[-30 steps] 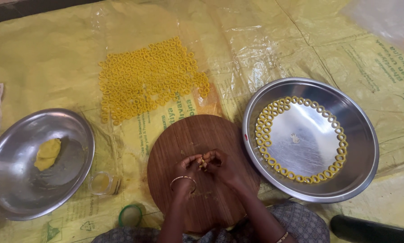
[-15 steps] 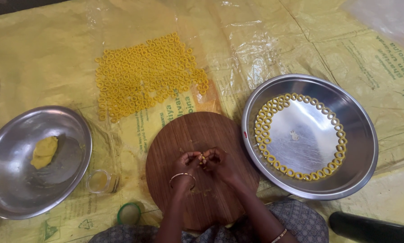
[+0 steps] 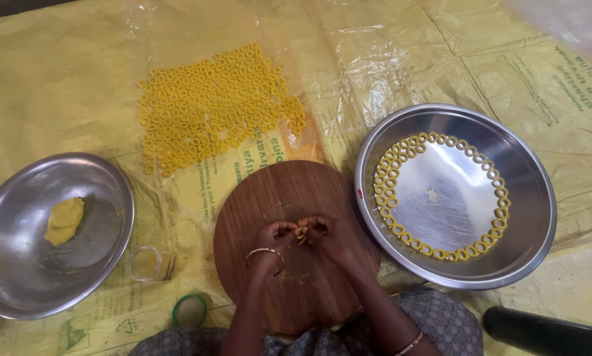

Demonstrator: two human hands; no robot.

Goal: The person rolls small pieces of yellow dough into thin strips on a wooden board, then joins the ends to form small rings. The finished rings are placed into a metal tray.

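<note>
Two steel bowls (image 3: pixel 455 196) hold dough rings and lump; both hands (image 3: pixel 302 234) pinch dough (image 3: pixel 300 233).

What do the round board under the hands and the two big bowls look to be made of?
The round board looks like dark brown wood: grain lines, matte surface. The two bowls, left bowl and right bowl, look like polished steel or similar metal: silvery, with mirror-like glare.
</note>
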